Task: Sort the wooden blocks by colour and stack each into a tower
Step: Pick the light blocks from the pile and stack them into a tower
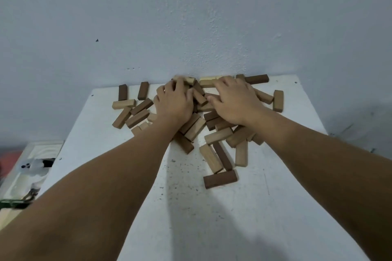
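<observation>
Wooden blocks [192,116], some pale and some dark brown, lie in one mixed heap on the far half of the white table [212,207], close to the grey wall [191,17]. No tower is started yet, so we judge the sorting is at its very beginning.

Our left hand [172,103] lies on the far left part of the heap with its fingers bent over the blocks; whether it really grips one we cannot tell. Our right hand [232,101] rests on the far right part with spread, nearly straight fingers, so it looks open and only presses.

The risk we see is this: both hands push on a loose pile. A push to the right could send the pale block [278,100] near the right edge off the table, and a push away from us would jam blocks against the wall.

The blocks point in no common direction. The dark block [220,179] nearest to us lies with its long axis left to right, slightly tilted. The pale one [241,153] near it runs near to far. Two dark blocks [122,92] at the far left also run near to far.
</observation>
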Action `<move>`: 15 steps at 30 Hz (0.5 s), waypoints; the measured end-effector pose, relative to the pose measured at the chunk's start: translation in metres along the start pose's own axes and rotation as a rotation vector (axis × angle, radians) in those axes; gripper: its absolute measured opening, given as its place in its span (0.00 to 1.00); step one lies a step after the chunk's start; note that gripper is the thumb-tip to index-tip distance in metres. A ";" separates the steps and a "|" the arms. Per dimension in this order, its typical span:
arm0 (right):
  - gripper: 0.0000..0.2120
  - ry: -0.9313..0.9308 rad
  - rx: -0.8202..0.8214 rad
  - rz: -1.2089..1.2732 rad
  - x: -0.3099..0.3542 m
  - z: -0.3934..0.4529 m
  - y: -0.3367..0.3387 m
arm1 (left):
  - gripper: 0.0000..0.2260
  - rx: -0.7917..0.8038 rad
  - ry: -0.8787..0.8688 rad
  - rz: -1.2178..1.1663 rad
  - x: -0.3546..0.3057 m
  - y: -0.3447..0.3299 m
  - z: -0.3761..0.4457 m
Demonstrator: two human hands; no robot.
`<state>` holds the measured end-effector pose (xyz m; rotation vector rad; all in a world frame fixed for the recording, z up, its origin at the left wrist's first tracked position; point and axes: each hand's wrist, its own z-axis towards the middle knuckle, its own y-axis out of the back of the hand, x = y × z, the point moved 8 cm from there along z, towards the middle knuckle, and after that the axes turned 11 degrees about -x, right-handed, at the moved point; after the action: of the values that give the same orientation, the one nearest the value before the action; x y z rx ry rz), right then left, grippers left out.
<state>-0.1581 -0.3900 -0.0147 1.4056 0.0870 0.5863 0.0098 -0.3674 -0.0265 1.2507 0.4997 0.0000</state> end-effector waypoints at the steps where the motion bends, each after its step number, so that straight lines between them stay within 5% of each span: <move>1: 0.24 0.005 -0.004 0.000 -0.002 0.006 -0.002 | 0.24 -0.021 0.005 0.004 0.000 -0.002 0.001; 12: 0.17 0.039 -0.073 -0.051 -0.011 0.038 -0.016 | 0.15 -0.052 -0.019 -0.131 -0.014 -0.001 -0.004; 15: 0.15 0.066 -0.123 -0.066 -0.012 0.042 -0.007 | 0.15 -0.118 0.095 -0.268 -0.005 0.007 -0.002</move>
<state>-0.1493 -0.4335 -0.0169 1.2603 0.1470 0.5739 0.0064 -0.3647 -0.0189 1.0649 0.7371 -0.1360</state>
